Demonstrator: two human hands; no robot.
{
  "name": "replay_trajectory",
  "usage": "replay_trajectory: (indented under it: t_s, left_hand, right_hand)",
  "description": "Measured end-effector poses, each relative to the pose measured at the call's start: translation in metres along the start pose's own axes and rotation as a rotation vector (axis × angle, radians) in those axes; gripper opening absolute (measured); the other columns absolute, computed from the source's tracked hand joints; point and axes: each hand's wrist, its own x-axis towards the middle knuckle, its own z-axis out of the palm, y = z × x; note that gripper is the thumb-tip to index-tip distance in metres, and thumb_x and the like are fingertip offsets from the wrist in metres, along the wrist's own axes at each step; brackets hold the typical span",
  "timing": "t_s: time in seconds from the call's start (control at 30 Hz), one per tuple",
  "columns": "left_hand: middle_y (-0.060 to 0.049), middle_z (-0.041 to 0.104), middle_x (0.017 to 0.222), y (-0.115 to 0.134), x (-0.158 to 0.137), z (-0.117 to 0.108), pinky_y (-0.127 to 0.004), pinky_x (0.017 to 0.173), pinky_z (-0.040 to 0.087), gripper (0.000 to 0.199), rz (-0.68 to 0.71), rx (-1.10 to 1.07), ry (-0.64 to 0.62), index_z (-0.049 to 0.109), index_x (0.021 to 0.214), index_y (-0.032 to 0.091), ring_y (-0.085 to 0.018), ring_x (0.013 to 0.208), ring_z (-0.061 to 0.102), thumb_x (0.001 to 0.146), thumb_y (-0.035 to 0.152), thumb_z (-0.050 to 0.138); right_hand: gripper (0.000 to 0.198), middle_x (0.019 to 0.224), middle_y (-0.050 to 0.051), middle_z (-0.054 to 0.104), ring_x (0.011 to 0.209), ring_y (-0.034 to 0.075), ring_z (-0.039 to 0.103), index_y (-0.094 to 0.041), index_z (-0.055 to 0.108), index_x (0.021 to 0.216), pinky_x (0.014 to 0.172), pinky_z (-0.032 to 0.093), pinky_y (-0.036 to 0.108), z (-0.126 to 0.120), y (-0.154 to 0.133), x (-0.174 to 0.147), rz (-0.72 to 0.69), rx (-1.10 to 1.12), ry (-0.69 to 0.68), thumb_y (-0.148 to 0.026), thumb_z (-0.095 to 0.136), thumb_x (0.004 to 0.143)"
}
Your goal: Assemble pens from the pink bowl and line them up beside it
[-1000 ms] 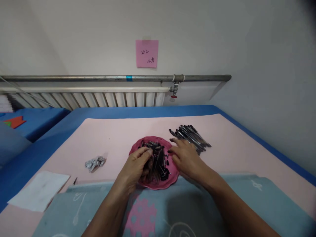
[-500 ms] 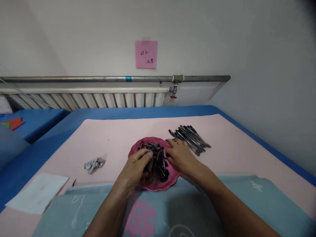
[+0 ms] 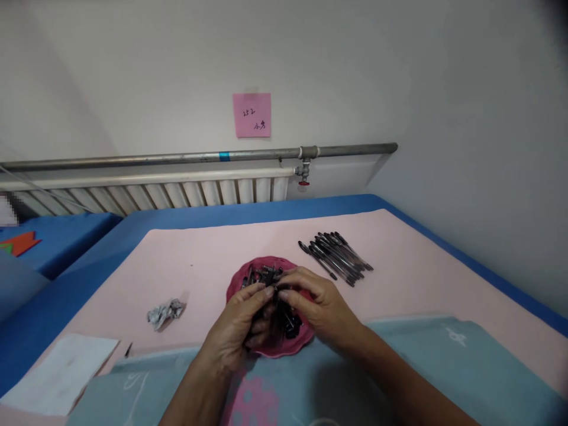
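Note:
A scalloped pink plate [image 3: 284, 350] holds a pile of black and clear pen parts [image 3: 290, 324]. Over it, my left hand [image 3: 242, 319] is closed, its thumb and forefinger pinching a dark pen part that the fingers largely hide. My right hand [image 3: 317, 302] meets it from the right, fingertips closed on the same small dark part. Beyond my right hand, a row of black-capped clear pens [image 3: 339, 257] lies side by side on the pink sheet.
Crumpled grey-white paper or foil [image 3: 165, 312] lies left of the plate. A white sheet of paper [image 3: 62, 370] and a small dark piece [image 3: 128, 349] are nearer the left. A grey-blue patterned cloth [image 3: 426, 355] covers the front edge; a wall and radiator [image 3: 195, 192] stand behind.
My right hand has moved left from beside the pens and plate to my left hand's fingertips, closing on the small part there. Another pen lies at the left side of the row. The view has tilted slightly.

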Motion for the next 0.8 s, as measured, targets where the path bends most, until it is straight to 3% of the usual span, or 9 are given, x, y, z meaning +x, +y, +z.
replay_trajectory:
  t_s: [0.33,0.4,0.57,0.67,0.8]
  left_hand:
    - [0.011,0.037,0.048,-0.002,0.002,0.001,-0.013,0.03,0.009,0.031,0.014,-0.007,0.024,0.043,0.072,0.019,0.0,0.034,0.018,0.066,0.031,0.071]
    - [0.01,0.037,0.048,-0.003,0.002,0.003,-0.014,0.031,0.009,0.03,0.033,0.036,0.035,0.043,0.07,0.019,0.0,0.033,0.019,0.068,0.036,0.068]
    - [0.008,0.035,0.046,-0.004,-0.001,0.008,-0.017,0.033,0.011,0.034,0.057,0.224,0.047,0.043,0.063,0.019,-0.002,0.033,0.022,0.077,0.047,0.055]
    - [0.007,0.037,0.047,-0.005,-0.003,0.01,-0.018,0.035,0.011,0.034,0.065,0.25,0.033,0.042,0.062,0.019,-0.002,0.035,0.024,0.076,0.046,0.055]
    - [0.006,0.038,0.049,-0.005,-0.004,0.009,-0.019,0.036,0.011,0.034,0.052,0.268,0.015,0.041,0.062,0.019,-0.002,0.036,0.025,0.076,0.046,0.056]
  right_hand:
    - [0.02,0.092,0.006,0.063,0.087,0.016,0.058,-0.021,0.062,0.095,0.08,0.047,0.031,0.006,0.0,-0.005,-0.154,-0.158,0.001,-0.014,0.049,0.081]
    - [0.017,0.088,0.005,0.063,0.085,0.016,0.059,-0.02,0.063,0.091,0.078,0.047,0.03,0.004,-0.001,-0.004,-0.109,-0.13,0.058,-0.016,0.049,0.081]
    - [0.013,0.078,0.001,0.062,0.07,0.015,0.056,-0.02,0.062,0.085,0.068,0.046,0.028,-0.006,0.003,0.002,0.185,0.104,0.306,-0.029,0.053,0.08]
    - [0.014,0.07,-0.001,0.058,0.062,0.012,0.053,-0.02,0.061,0.085,0.06,0.045,0.025,-0.008,0.004,0.003,0.259,0.227,0.232,-0.029,0.052,0.08]
    - [0.012,0.07,-0.002,0.057,0.063,0.012,0.052,-0.02,0.06,0.082,0.061,0.043,0.024,-0.007,0.006,0.003,0.27,0.216,0.191,-0.028,0.052,0.079]
